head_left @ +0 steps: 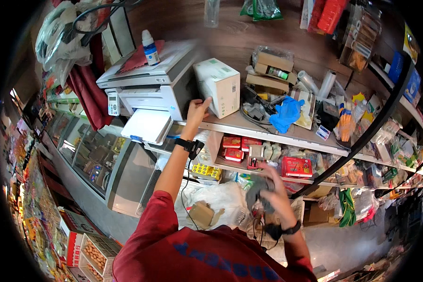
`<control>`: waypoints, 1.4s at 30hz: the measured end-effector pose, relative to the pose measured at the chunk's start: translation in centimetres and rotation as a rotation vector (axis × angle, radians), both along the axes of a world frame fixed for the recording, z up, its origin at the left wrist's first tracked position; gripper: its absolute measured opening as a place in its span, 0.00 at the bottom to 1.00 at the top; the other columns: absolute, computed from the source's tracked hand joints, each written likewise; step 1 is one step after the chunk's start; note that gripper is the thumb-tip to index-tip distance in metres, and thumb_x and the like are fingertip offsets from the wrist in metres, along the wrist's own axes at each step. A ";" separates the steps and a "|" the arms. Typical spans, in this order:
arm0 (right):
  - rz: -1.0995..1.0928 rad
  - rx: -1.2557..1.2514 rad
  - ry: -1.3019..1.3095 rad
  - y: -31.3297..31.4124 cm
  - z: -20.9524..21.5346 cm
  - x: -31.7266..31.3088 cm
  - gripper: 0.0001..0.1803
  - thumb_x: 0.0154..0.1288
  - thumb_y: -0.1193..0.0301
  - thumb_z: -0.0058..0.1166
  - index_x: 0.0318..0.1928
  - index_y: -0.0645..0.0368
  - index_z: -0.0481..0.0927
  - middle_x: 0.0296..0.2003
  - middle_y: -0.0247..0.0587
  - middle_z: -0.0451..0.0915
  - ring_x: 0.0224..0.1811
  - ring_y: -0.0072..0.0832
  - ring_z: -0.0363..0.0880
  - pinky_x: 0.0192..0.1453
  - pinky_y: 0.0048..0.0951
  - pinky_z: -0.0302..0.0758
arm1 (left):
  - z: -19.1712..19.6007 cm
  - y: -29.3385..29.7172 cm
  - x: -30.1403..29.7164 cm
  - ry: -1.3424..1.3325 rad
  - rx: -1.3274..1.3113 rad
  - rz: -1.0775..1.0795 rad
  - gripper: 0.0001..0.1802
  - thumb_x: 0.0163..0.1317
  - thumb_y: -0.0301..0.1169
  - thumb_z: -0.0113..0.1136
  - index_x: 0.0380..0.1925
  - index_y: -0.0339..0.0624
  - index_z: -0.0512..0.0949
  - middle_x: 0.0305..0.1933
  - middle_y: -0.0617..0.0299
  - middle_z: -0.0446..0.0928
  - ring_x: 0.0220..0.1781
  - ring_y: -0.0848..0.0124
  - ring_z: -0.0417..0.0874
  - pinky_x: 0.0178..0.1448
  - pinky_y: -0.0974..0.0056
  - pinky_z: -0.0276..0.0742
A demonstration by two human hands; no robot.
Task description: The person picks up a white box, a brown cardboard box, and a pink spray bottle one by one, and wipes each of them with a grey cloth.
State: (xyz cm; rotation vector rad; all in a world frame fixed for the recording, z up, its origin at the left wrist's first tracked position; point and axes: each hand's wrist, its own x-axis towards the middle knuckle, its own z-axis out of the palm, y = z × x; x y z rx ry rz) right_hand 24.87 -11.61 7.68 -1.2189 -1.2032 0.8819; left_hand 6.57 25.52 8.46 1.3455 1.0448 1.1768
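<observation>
Shop interior, crowded; goods were stacked on wooden shelves against a brown wall, with a glass display case [87, 155] set at the left.

Upper shelf [249, 128]: a white printer [148, 87] was placed at its left end, with a small blue-capped bottle [150, 48] and a red cloth [138, 57] laid on top. Just beside the printer a white carton [218, 86] was stood. Further right, brown cardboard boxes [270, 70], a blue glove [286, 114] and rolls of clear film [325, 84] were kept.

Lower shelf [268, 173]: red tins [232, 146], a red packet [297, 166] and a yellow box [206, 171] were stored.

Left hand [197, 110]: raised to the upper shelf, grip open, fingers spread and laid against the lower front corner of the white carton; nothing was clasped. A black band [187, 144] was worn at the wrist.

Right hand [273, 193]: held low, before the lower shelf, grip curled about a dark grey object [257, 192], blurred and not identifiable. A black band [286, 230] was worn at that wrist also.

Below the hands, a white plastic bag [221, 199] and a small brown box [201, 214] were lodged. A red sleeve [150, 225] was seen at the lower edge.
</observation>
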 end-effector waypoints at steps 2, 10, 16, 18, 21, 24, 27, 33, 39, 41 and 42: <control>-0.019 -0.088 -0.070 4.3 3.3 1.1 0.45 0.50 0.81 0.58 0.72 0.55 0.63 0.58 0.44 0.76 0.62 0.37 0.73 0.66 0.37 0.69 | 0.3 -1.6 1.5 -0.077 0.075 -0.033 0.45 0.58 0.47 0.73 0.65 0.29 0.63 0.56 0.47 0.74 0.52 0.65 0.79 0.52 0.65 0.81; -0.413 -0.074 -0.687 25.6 10.7 2.6 0.68 0.38 0.61 0.74 0.76 0.67 0.47 0.64 0.73 0.64 0.68 0.59 0.65 0.72 0.39 0.66 | -2.8 -1.6 2.0 -0.112 0.260 0.059 0.47 0.49 0.35 0.80 0.63 0.30 0.62 0.57 0.43 0.74 0.48 0.64 0.84 0.50 0.62 0.83; -0.363 -0.004 -0.901 28.8 14.3 1.6 0.63 0.38 0.54 0.74 0.71 0.77 0.58 0.69 0.76 0.57 0.75 0.59 0.52 0.74 0.38 0.62 | -3.1 -1.4 2.3 0.041 0.336 0.159 0.42 0.44 0.26 0.74 0.61 0.31 0.66 0.51 0.47 0.77 0.43 0.66 0.85 0.48 0.62 0.82; -0.357 0.002 -1.078 29.9 14.6 1.0 0.61 0.37 0.53 0.74 0.69 0.77 0.62 0.69 0.75 0.58 0.76 0.58 0.51 0.75 0.37 0.60 | -3.4 -1.0 2.7 0.129 0.413 0.259 0.43 0.44 0.28 0.74 0.62 0.31 0.64 0.53 0.40 0.76 0.50 0.50 0.83 0.55 0.55 0.79; -0.347 -0.082 -1.022 31.7 14.7 -0.2 0.66 0.38 0.51 0.75 0.73 0.74 0.55 0.70 0.72 0.60 0.76 0.56 0.55 0.75 0.39 0.62 | -4.5 0.5 3.1 0.159 0.489 0.366 0.44 0.49 0.29 0.72 0.65 0.32 0.60 0.57 0.31 0.72 0.59 0.33 0.73 0.62 0.47 0.73; -0.369 -0.095 -0.956 32.9 15.5 -1.0 0.68 0.37 0.51 0.76 0.75 0.70 0.53 0.68 0.68 0.64 0.72 0.54 0.63 0.73 0.41 0.65 | -6.0 1.3 2.5 -0.068 0.653 0.256 0.47 0.51 0.32 0.72 0.68 0.32 0.57 0.60 0.30 0.69 0.59 0.33 0.74 0.61 0.46 0.73; -0.371 -0.091 -0.915 32.9 15.2 0.6 0.62 0.38 0.56 0.76 0.73 0.68 0.59 0.67 0.66 0.68 0.69 0.54 0.68 0.70 0.41 0.69 | -1.8 -3.7 1.5 0.141 0.617 0.297 0.49 0.52 0.33 0.74 0.70 0.34 0.56 0.61 0.31 0.69 0.60 0.36 0.75 0.62 0.47 0.73; -0.096 0.228 -0.858 34.1 16.8 4.3 0.51 0.42 0.70 0.73 0.70 0.63 0.64 0.65 0.58 0.69 0.67 0.47 0.70 0.68 0.36 0.68 | -2.1 -2.8 2.2 0.226 0.561 0.360 0.52 0.42 0.33 0.80 0.66 0.35 0.61 0.56 0.37 0.74 0.49 0.45 0.82 0.53 0.49 0.78; 0.052 0.244 -0.703 33.6 17.0 6.1 0.50 0.43 0.79 0.69 0.71 0.53 0.65 0.65 0.49 0.69 0.69 0.43 0.66 0.69 0.34 0.66 | -1.3 -1.6 1.2 0.163 0.459 0.256 0.54 0.40 0.42 0.84 0.64 0.33 0.63 0.51 0.41 0.77 0.39 0.57 0.85 0.48 0.55 0.81; 0.006 0.178 -0.548 34.8 16.7 7.3 0.50 0.43 0.82 0.67 0.71 0.51 0.65 0.66 0.49 0.69 0.72 0.45 0.63 0.70 0.36 0.65 | -1.3 -1.3 1.2 0.173 0.415 0.295 0.54 0.42 0.43 0.83 0.65 0.33 0.62 0.52 0.40 0.77 0.39 0.57 0.85 0.48 0.55 0.80; -0.001 0.215 -0.578 35.5 16.6 9.0 0.50 0.43 0.83 0.66 0.71 0.51 0.64 0.67 0.49 0.67 0.73 0.44 0.62 0.70 0.35 0.64 | -1.0 -1.2 1.9 0.172 0.397 0.300 0.54 0.42 0.44 0.83 0.65 0.33 0.62 0.53 0.39 0.77 0.38 0.57 0.85 0.48 0.55 0.80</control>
